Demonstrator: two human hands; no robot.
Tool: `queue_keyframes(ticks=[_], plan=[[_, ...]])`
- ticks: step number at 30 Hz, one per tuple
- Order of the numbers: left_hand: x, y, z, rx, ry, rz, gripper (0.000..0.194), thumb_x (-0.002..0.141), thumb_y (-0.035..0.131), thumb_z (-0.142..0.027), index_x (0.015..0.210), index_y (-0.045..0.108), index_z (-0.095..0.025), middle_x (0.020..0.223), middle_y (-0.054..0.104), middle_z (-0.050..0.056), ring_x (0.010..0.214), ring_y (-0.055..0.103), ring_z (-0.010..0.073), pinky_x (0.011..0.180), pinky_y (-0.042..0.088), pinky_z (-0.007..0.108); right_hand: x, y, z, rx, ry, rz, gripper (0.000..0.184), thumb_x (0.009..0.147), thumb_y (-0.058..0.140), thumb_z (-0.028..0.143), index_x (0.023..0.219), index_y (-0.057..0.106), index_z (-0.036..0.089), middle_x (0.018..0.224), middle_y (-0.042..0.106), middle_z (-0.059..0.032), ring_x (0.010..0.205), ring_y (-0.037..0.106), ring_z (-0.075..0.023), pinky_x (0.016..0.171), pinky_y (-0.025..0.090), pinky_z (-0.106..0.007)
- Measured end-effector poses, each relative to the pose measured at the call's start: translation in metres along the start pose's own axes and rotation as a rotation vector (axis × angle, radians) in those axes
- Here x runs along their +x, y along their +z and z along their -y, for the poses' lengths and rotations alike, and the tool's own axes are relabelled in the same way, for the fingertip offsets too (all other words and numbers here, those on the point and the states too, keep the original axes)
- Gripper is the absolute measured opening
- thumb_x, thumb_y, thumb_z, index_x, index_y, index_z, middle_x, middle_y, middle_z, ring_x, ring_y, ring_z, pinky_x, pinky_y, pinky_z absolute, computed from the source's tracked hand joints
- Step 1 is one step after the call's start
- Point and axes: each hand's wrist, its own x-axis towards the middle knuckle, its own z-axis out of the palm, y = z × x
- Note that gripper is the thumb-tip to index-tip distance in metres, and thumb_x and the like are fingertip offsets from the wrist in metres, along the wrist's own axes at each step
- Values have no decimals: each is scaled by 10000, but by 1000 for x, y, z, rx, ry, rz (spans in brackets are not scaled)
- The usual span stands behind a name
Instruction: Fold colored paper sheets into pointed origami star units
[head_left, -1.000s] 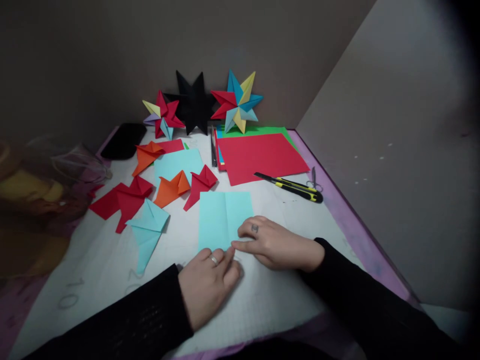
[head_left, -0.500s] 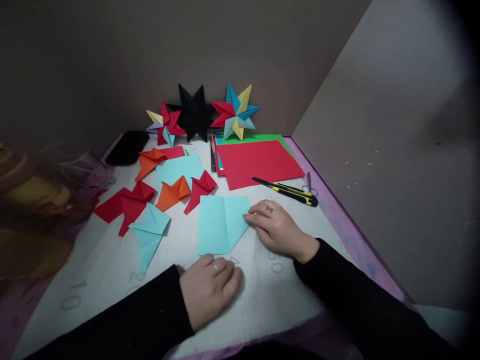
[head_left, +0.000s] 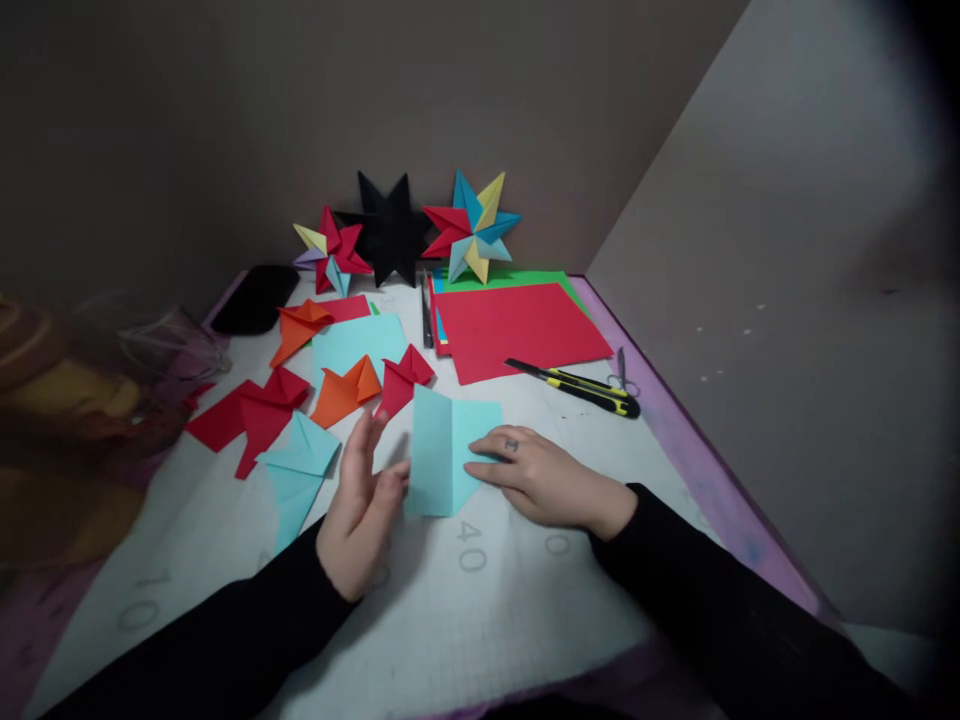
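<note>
A light blue sheet of paper (head_left: 433,455) with a middle crease lies before me, its left half lifted at an angle. Its lower right corner slants inward. My left hand (head_left: 361,505) stands at its left edge, fingers apart, fingertips at or just behind the raised flap. My right hand (head_left: 536,470) lies with fingers stretched on the paper's right half. Left of my left hand is a folded light blue paper piece (head_left: 304,455), partly hidden by my sleeve. Behind are a folded orange piece (head_left: 346,392) and a folded red piece (head_left: 405,375).
A yellow and black utility knife (head_left: 577,385) lies beside small scissors (head_left: 622,375). Behind sits a stack of coloured paper topped by a red sheet (head_left: 525,325). Paper stars (head_left: 472,230) lean on the wall. A dark phone-like object (head_left: 255,298) and more folded red paper (head_left: 255,415) are leftward.
My left hand has moved up and left from the table front to the paper's left edge and opened. The left half has tilted upward. My right hand has slid left onto the paper.
</note>
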Motion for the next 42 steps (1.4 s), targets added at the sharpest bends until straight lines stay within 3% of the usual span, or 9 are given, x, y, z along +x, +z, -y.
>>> queue_keyframes(ticks=[3,6,10,16,18,21,26,36,42], plan=[[-3,0,4,57,83,229,557,955,237,-418,1458,40,-282,1489,266,134,1198,501,273,978,418,479,1,-2,2,22,1,4,406,827,448,86,1191,573,216,1184,570,-114,1097,467,-242,911,403,-440],[-3,-2,12,477,302,477,602,930,259,-487,1455,159,-209,1377,456,149,1278,408,284,1078,254,519,2,-3,2,67,13,-4,370,813,457,85,1124,607,216,1154,575,-109,1086,473,-237,908,406,-435],[-3,2,18,1007,486,647,641,874,364,-565,1366,386,-154,1386,447,139,1349,268,319,1086,158,554,0,-3,-7,196,29,-21,274,781,458,62,891,671,194,1006,616,-93,995,527,-210,874,449,-386],[-5,8,13,1215,581,621,661,843,385,-614,1296,473,-141,1366,474,133,1334,294,322,1066,143,567,-4,-7,-9,163,292,-512,344,789,424,35,1009,631,200,1057,630,-91,1028,543,-219,902,446,-435],[-5,8,13,1221,580,615,674,835,380,-632,1287,484,-143,1358,483,136,1313,331,320,1059,161,566,-1,-7,1,122,178,-463,359,795,478,83,1106,601,214,1136,623,-85,1124,493,-248,960,389,-490],[-5,9,14,1235,585,622,699,817,414,-637,1293,476,-129,1341,500,144,1280,382,312,1043,222,544,5,-3,16,95,17,-134,425,813,487,152,1230,538,218,1223,603,-48,1236,399,-267,1033,285,-535],[-10,11,18,1221,650,621,674,785,508,-609,1229,535,-102,1269,565,151,1207,460,314,1037,251,527,19,5,14,62,145,17,453,823,440,186,1265,521,245,1316,537,-17,1292,339,-281,1065,166,-587],[-18,15,11,1083,761,559,460,793,601,-443,1132,578,-133,1080,670,116,1084,546,269,1033,280,493,43,17,-17,56,428,-78,593,783,422,151,1368,380,237,1388,454,-50,1323,258,-335,1019,79,-687],[-9,8,8,967,815,485,183,869,485,-243,1000,601,-189,958,676,66,919,598,209,823,459,390,21,8,-30,140,577,-485,356,833,378,147,1144,547,173,1067,642,-111,1041,546,-256,906,416,-449]])
